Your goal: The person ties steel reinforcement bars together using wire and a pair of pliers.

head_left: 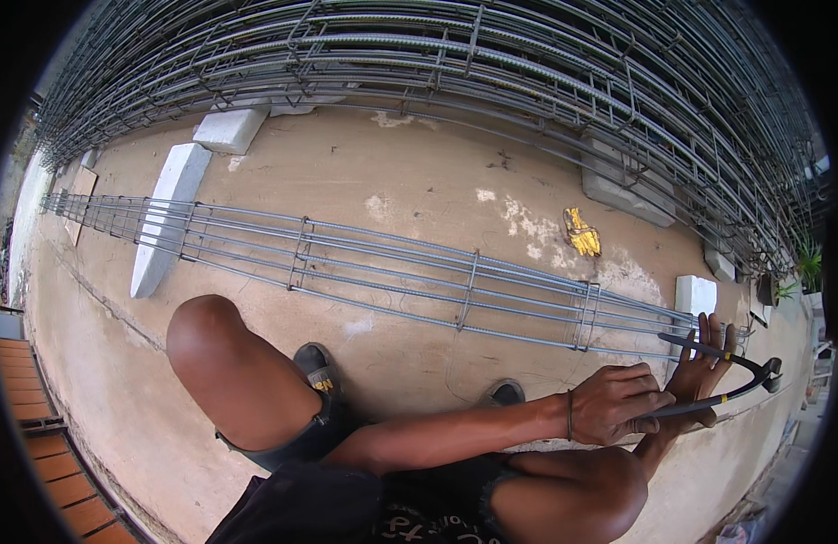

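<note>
A pair of pincers [687, 407] with dark handles and yellow bands is at the right, its handles spread wide and its head pointing right. My left hand [618, 404], a band at its wrist, is closed around the end of the lower handle. Behind the pincers is my right hand [693, 376], palm up, fingers stretched out and apart; the upper handle crosses over them. Just past these fingers lies the narrow end of a long rebar cage [383, 276], its bars tied with square stirrups. My right knee hides part of the right forearm.
Stacked rebar cages [419, 54] fill the far side, resting on pale blocks [230, 130]. A long white block [170, 218] and a small white block [696, 295] are by the near cage. A yellow glove [581, 233] lies on the concrete floor. Orange tiles [52, 458] show at lower left.
</note>
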Demonstrator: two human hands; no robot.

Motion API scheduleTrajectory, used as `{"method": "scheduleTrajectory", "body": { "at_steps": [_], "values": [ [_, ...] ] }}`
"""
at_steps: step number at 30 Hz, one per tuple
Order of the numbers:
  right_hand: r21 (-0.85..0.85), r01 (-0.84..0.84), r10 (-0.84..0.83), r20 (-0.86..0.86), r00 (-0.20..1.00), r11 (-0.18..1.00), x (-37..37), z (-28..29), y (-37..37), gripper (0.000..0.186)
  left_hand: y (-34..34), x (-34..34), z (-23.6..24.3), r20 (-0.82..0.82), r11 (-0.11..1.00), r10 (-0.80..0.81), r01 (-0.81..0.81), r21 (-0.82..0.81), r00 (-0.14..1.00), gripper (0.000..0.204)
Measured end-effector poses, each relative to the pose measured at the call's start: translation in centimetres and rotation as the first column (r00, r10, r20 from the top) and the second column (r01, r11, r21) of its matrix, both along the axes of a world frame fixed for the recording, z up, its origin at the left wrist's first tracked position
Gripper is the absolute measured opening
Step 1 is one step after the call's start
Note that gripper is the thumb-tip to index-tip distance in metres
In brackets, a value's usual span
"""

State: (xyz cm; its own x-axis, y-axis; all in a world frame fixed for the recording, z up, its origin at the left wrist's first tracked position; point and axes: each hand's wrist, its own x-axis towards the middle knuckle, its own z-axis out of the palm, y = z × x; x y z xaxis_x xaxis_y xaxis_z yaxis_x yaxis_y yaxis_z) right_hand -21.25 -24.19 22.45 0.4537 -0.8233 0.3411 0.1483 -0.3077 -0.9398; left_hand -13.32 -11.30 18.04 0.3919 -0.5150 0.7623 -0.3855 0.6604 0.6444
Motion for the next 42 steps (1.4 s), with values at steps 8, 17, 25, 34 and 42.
{"method": "scheduleTrajectory", "body": {
  "at_steps": [8,17,25,34,42],
  "values": [
    [0.623,-0.343,0.487,-0.07,0.87,0.703,4.6,-1.0,3.1,0.075,1.8,-0.5,-1.2,0.541,0.553,0.21,-0.555,0.622,0.815,0.02],
    [-0.123,-0.851,0.06,-0.982,0.178,0.511,6.6,-6.5,0.1,0.033,8.4,8.1,-13.3,0.191,0.072,0.94,-0.712,0.699,0.283,0.022],
    [-0.025,-0.931,-0.323,-0.941,-0.101,0.365,12.4,-5.6,10.6,0.05,7.8,4.8,-16.4,-0.935,0.975,0.22,0.023,0.222,-0.279,0.041],
    [-0.216,-0.954,-0.675,-0.738,0.021,0.206,10.9,-9.6,15.2,0.048,8.1,4.8,-18.2,-0.87,0.956,-0.289,-0.072,-0.285,-0.399,0.044],
    [-0.265,-0.922,-0.709,-0.706,-0.013,0.281,11.1,-10.2,16.2,0.047,8.0,4.7,-17.3,-0.792,0.925,-0.379,-0.158,-0.347,-0.478,0.048]
  ]
}}
